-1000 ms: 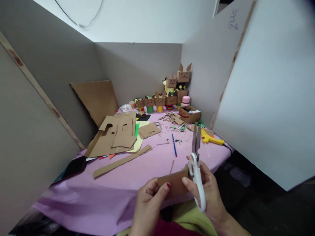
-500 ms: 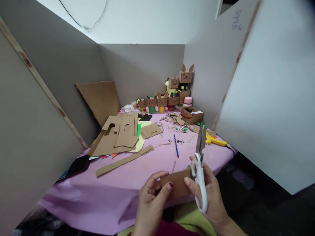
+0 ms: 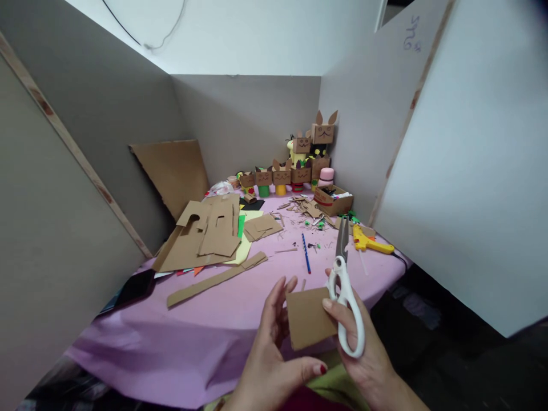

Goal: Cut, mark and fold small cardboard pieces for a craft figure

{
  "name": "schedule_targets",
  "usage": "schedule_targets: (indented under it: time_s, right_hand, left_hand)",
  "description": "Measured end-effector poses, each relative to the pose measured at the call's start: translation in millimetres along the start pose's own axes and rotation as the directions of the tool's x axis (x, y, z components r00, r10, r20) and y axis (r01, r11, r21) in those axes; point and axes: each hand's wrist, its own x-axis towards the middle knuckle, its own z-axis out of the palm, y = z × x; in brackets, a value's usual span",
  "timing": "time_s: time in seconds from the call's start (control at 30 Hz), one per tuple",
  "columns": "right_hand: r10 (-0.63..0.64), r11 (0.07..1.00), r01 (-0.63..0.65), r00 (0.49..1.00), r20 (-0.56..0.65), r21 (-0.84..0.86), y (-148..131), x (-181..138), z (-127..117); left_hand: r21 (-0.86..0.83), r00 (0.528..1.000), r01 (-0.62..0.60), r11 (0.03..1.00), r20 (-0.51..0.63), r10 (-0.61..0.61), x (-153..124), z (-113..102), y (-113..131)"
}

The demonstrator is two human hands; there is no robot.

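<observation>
My right hand [image 3: 363, 348] grips white-handled scissors [image 3: 345, 297], blades closed and pointing away from me. The same hand's thumb pinches a small square of brown cardboard [image 3: 309, 317] by its right edge. My left hand [image 3: 274, 354] is just left of the square, fingers spread and thumb out, nothing in it. Both hands hover over the near edge of the table with its pink cloth [image 3: 205, 331].
Cut cardboard sheets [image 3: 201, 234] and a long strip [image 3: 218, 278] lie at left. A blue pen [image 3: 305, 253], scraps, a yellow glue gun [image 3: 370, 242], a small box [image 3: 333, 200] and cardboard animal figures [image 3: 295, 165] sit further back. A dark phone [image 3: 131, 291] lies at the left. Grey panels wall the table.
My left hand has let go of the cardboard square and opened. The square now faces me, held only by the right hand along with the scissors.
</observation>
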Motion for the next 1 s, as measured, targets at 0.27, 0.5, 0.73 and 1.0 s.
schedule_targets:
  time_s: [0.27,0.5,0.73,1.0]
  right_hand:
    - [0.132,0.991,-0.128,0.983,0.131,-0.039,3,-8,1]
    - [0.130,0.992,-0.129,0.976,0.174,-0.017,3,-11,0]
    - [0.142,0.983,-0.158,0.977,0.157,0.095,-1,-8,0]
    - [0.076,0.994,-0.098,0.939,0.336,0.048,-11,-17,2]
  left_hand:
    - [0.070,0.978,-0.178,0.982,-0.100,0.185,-5,5,-6]
    - [0.094,0.963,-0.185,0.978,-0.182,0.199,-10,11,-5]
    - [-0.097,0.985,-0.166,0.981,0.034,0.170,-1,-5,-16]
    - [-0.310,0.933,0.279,0.909,0.312,-0.180,6,-7,30]
